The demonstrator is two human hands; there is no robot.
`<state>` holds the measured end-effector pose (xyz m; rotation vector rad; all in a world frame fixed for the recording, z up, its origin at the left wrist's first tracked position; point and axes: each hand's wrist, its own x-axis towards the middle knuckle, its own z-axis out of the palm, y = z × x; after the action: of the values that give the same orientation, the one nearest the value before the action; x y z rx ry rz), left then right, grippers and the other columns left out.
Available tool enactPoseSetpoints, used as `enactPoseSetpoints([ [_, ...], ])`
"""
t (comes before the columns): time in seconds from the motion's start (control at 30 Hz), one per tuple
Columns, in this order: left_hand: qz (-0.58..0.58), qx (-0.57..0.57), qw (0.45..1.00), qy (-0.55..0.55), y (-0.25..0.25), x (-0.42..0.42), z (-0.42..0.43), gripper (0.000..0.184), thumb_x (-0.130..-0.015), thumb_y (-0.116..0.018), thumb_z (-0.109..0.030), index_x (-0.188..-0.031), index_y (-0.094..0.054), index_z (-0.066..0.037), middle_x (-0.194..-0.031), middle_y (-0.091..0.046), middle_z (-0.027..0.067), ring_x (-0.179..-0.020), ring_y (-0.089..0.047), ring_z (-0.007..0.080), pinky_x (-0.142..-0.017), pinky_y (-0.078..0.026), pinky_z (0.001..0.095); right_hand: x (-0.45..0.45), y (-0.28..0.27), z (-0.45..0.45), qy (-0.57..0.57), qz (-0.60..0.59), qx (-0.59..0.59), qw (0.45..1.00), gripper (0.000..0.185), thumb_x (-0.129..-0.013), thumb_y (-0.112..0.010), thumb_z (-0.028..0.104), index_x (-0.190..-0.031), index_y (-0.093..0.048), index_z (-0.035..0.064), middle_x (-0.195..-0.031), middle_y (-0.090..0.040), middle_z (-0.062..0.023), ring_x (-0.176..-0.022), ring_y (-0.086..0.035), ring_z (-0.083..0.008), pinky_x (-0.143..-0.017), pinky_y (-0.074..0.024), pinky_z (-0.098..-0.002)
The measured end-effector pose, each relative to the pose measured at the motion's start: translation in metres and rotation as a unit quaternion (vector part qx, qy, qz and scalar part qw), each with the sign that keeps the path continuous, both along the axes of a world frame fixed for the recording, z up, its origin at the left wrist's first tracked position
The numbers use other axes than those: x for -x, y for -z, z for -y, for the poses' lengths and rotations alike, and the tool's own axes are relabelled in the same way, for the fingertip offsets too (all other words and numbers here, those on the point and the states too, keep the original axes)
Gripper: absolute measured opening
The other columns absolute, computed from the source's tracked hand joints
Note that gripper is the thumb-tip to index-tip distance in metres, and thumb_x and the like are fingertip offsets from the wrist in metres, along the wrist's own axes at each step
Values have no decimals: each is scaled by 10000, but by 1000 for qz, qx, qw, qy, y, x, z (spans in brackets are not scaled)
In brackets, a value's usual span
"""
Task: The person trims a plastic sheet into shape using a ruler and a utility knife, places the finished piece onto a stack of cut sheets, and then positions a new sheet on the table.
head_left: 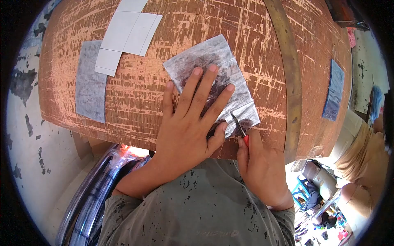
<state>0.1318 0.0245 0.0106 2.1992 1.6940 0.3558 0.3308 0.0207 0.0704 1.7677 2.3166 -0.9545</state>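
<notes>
My left hand [191, 115] lies flat with its fingers spread on a grey, smudged sheet [240, 80] that has a shiny, film-like surface. The sheet is tilted on a scored wooden board. In my right hand [260, 166] is a slim knife [239, 125] with a dark pointed blade and a red handle. Its tip rests on or just above the sheet's lower right part, near a line across it. My fingers hide most of the handle. Some of the sheet is covered by my left hand.
The wooden board [143, 94] is heavily scored, with a brown strip [294, 102] along its right. A white lined paper template [127, 30] overlaps a grey piece [90, 90] at left. A blue-grey piece [333, 90] lies far right. Wrapped tubing [88, 205] is below left.
</notes>
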Motion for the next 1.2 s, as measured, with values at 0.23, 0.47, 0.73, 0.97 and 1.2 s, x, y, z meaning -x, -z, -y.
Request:
enactPoseSetpoints([
  [0.23,-10,3,1000,8,0,1,0,718,-983,-631,-360,-1669,-471,-219,-1809,-258,156,-1661,-242,400,-1297,-122,688,9,-1,1,5,50,-18,999,149,-1057,-628,150,-1045,-547,25,-657,-662,-198,-607,-701,-416,-567,-540,-527],
  [0.47,-10,-10,1000,-18,-2,-3,0,713,-974,-644,-350,-1658,-486,-226,-1800,-287,145,-1655,-269,385,-1306,-113,671,7,-11,-5,-39,67,6,997,166,-1064,-623,184,-1034,-553,37,-632,-654,-206,-584,-702,-419,-552,-544,-525],
  [0.73,-13,-15,1000,-11,-3,-2,0,710,-979,-629,-375,-1656,-486,-219,-1793,-292,169,-1650,-276,387,-1313,-98,660,-1,-8,6,-28,56,-13,998,166,-1065,-621,182,-1023,-552,37,-637,-655,-211,-573,-690,-442,-550,-539,-539],
  [0.97,-16,-22,1000,-6,-1,-3,0,711,-989,-611,-386,-1662,-474,-203,-1789,-296,177,-1649,-271,397,-1307,-97,671,-16,-13,19,-41,82,27,995,210,-1086,-586,224,-1007,-537,36,-664,-702,-201,-602,-736,-394,-539,-578,-499],
  [1.2,-15,-31,999,-4,-2,-3,1,699,-994,-610,-373,-1656,-476,-191,-1785,-294,188,-1644,-276,398,-1304,-109,671,-29,-13,29,-37,70,12,997,185,-1061,-637,193,-1008,-542,43,-617,-649,-190,-572,-689,-418,-554,-535,-526],
])
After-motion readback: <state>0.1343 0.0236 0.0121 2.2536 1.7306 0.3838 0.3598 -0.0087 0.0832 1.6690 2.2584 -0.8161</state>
